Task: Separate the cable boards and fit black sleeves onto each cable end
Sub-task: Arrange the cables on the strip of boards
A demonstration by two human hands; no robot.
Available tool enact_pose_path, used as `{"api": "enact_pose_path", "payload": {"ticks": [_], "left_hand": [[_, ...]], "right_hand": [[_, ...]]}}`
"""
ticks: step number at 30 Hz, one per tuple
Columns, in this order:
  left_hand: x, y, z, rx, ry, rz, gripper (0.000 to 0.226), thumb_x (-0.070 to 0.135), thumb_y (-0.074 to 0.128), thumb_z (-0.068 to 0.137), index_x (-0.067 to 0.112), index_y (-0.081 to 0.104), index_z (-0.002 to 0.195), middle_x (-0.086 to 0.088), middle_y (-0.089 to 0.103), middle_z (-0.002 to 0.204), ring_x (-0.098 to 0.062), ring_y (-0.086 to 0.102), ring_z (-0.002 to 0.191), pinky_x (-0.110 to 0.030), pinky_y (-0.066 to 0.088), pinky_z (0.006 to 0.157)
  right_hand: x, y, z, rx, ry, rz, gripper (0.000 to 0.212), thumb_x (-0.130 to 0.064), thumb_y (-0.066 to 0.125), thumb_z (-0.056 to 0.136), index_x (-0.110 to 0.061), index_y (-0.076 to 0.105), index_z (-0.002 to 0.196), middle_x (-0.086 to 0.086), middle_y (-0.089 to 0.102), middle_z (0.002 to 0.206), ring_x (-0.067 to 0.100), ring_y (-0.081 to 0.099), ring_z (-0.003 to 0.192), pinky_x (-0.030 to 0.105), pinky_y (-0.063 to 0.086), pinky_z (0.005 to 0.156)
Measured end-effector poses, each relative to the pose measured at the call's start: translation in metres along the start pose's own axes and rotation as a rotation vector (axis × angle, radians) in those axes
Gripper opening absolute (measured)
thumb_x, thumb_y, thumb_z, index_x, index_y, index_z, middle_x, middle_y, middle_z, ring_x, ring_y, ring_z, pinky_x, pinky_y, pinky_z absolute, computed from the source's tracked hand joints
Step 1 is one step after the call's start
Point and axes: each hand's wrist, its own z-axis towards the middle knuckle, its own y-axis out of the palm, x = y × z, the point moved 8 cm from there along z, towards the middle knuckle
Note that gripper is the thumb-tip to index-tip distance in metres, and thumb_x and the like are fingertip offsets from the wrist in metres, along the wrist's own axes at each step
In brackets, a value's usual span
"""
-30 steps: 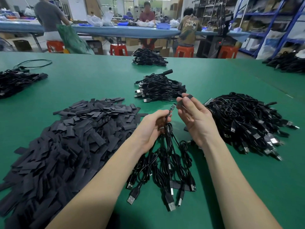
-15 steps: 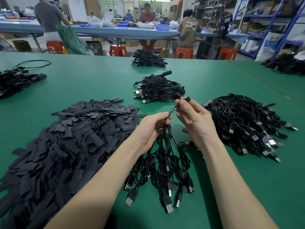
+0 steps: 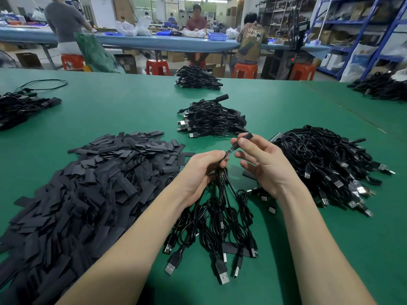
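My left hand (image 3: pixel 201 170) grips a bundle of black USB cables (image 3: pixel 217 225) near their top, and the plugs hang down onto the green table. One small cable board (image 3: pixel 228 153) sticks up from my left fingers. My right hand (image 3: pixel 262 161) pinches a black sleeve (image 3: pixel 241 139) between thumb and fingers, and the sleeve's lower end sits over the tip of that board. A large heap of flat black sleeves (image 3: pixel 83 194) lies to the left. A big pile of black cables (image 3: pixel 326 166) lies to the right.
More cable bundles lie ahead at centre (image 3: pixel 211 119), further back (image 3: pixel 197 79), far left (image 3: pixel 19 106) and far right (image 3: pixel 383 86). The green table (image 3: pixel 132 102) stretches wide. Beyond it, people sit on orange stools (image 3: pixel 244 70) at a blue bench, with shelving at right.
My right hand has brought the black sleeve down onto the tip of the board held by my left hand. The bundle has stayed in place.
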Motion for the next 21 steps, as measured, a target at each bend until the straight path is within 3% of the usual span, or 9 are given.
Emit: {"api": "enact_pose_path", "payload": {"ticks": [7,12,15,17,21], "left_hand": [[0.002,0.003,-0.001,-0.048,0.041,-0.023,0.02,0.034,0.059,0.091,0.025,0.077,0.087,0.008,0.058,0.078,-0.004,0.054,0.072,-0.028,0.04,0.073],[0.001,0.0,0.0,0.021,0.048,0.006,0.019,0.04,0.067,0.086,0.027,0.07,0.1,0.008,0.07,0.085,-0.004,0.061,0.079,-0.027,0.044,0.077],[0.004,0.001,-0.002,0.009,0.103,0.03,0.023,0.029,0.076,0.083,0.028,0.063,0.102,0.001,0.077,0.1,-0.006,0.065,0.084,-0.021,0.048,0.075],[0.008,0.001,-0.003,0.02,0.14,0.044,0.017,0.027,0.077,0.082,0.032,0.068,0.095,-0.006,0.078,0.105,-0.009,0.068,0.087,-0.028,0.049,0.084],[0.013,-0.001,-0.003,0.061,0.224,0.059,0.013,0.017,0.075,0.09,0.03,0.075,0.089,-0.008,0.079,0.097,-0.013,0.072,0.094,-0.031,0.053,0.091]], "right_hand": [[0.008,0.01,0.001,-0.062,0.043,0.042,0.011,-0.02,0.078,0.076,-0.02,0.078,0.087,0.007,0.077,0.099,0.007,0.069,0.071,0.016,0.057,0.065],[0.01,-0.002,0.005,0.042,0.026,0.044,0.008,-0.022,0.08,0.075,-0.015,0.08,0.079,0.008,0.078,0.092,0.006,0.069,0.069,0.015,0.056,0.067],[0.012,-0.011,0.007,0.089,0.031,0.059,0.013,-0.026,0.081,0.075,-0.013,0.08,0.077,0.008,0.077,0.091,0.006,0.069,0.07,0.015,0.056,0.069],[0.013,-0.014,0.008,0.103,0.044,0.047,0.017,-0.031,0.082,0.074,-0.014,0.082,0.076,0.005,0.077,0.088,0.005,0.068,0.069,0.014,0.057,0.07],[0.016,-0.021,0.01,0.15,0.055,0.074,0.021,-0.031,0.083,0.073,-0.01,0.082,0.078,0.005,0.075,0.084,0.006,0.067,0.064,0.013,0.055,0.065]]}}
